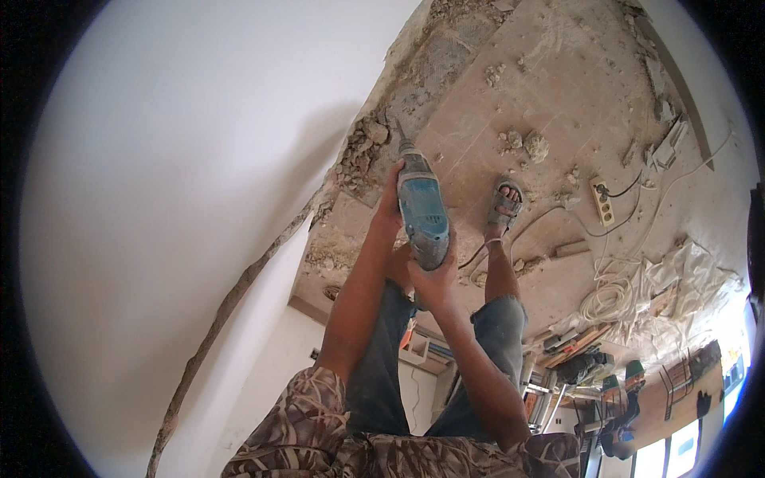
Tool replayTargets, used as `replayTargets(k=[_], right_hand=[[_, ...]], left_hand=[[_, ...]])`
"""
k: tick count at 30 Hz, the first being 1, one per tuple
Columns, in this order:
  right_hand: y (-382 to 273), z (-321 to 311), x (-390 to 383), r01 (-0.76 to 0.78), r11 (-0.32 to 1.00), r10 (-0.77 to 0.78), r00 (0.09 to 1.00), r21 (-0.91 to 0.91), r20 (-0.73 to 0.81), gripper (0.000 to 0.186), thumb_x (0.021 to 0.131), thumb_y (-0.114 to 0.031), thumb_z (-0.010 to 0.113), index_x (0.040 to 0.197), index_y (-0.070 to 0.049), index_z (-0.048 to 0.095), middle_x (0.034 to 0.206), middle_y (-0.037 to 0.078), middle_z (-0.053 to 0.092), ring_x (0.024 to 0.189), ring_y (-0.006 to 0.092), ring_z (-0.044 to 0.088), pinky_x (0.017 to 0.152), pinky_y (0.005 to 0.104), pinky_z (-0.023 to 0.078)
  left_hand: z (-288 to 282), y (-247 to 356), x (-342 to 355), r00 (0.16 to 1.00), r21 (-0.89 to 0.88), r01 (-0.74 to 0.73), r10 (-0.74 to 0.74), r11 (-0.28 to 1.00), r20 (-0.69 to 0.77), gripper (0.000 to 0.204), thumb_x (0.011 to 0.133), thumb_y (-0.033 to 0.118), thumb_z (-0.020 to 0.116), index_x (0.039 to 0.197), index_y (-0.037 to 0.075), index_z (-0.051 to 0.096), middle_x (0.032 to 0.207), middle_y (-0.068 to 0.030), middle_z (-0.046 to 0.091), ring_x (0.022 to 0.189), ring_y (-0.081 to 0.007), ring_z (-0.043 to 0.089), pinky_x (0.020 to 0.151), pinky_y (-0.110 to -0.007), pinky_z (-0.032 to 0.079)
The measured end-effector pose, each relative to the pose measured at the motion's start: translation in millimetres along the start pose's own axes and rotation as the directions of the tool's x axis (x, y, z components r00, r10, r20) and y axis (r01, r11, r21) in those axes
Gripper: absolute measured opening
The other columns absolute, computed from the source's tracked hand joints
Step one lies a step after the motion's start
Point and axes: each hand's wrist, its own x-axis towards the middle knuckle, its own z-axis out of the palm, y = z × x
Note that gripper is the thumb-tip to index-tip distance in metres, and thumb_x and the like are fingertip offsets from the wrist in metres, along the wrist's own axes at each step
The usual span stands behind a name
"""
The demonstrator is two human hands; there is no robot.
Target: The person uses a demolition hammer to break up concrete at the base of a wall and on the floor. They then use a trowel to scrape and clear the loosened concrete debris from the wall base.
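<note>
My left hand (389, 202) wraps the front part of a blue-and-grey, dust-coated power drill (424, 205), and my right hand (436, 280) closes around its rear end; most of the fingers there are hidden, so I cannot tell whether one presses the trigger. The drill is near the centre of the frame, its thin dark metal bit (401, 130) pointing to the top of the picture, over the edge of a strip of broken grey-brown ground (446, 60). I cannot tell whether the tip touches it.

Just left of the bit, loose brown rubble (363, 151) heaps against the foot of the smooth white wall (183, 175). By my judgement the work is well under way: the strip along the wall is broken open from the upper edge of the frame down to about the drill, while the dusty pinkish-beige floor (470, 151) to its right looks mostly whole. The rubble is not yet cleared, and how much more is to be broken I cannot tell.

Right of the drill stands my foot in a grey strapped sandal (505, 209). Further right lie a pale multi-socket power strip (602, 203) with a dark plug in it, a coil of whitish cable (604, 301) and crumpled translucent plastic sheeting (692, 271).
</note>
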Motion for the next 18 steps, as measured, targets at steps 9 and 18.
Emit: replayTargets(k=[9, 18], right_hand=[[-8, 26, -1, 0.055, 0.997, -0.062, 0.989, -0.055, -0.133, 0.072, 0.071, -0.008, 0.067, 0.137, 0.001, 0.041, 0.116, 0.016, 0.061, 0.109, 0.0255, 0.060, 0.096, 0.0360, 0.045], [26, -18, 13, -0.338, 0.914, 0.347, 0.938, 0.226, 0.000, 0.068, 0.072, -0.016, 0.071, 0.132, 0.002, 0.045, 0.114, 0.015, 0.060, 0.105, 0.0235, 0.058, 0.092, 0.0368, 0.045]], left_hand=[[-2, 21, 1, 0.999, 0.007, 0.026, -0.026, 1.000, -0.038, 0.053, 0.087, 0.056, 0.059, 0.110, 0.007, 0.062, 0.094, -0.0118, 0.070, 0.082, -0.0250, 0.070, 0.077, -0.040, 0.058], [11, -4, 27, 0.981, 0.096, 0.080, -0.061, 0.992, -0.184, 0.058, 0.086, 0.055, 0.062, 0.116, 0.005, 0.058, 0.094, -0.0132, 0.068, 0.085, -0.0262, 0.069, 0.080, -0.041, 0.058]])
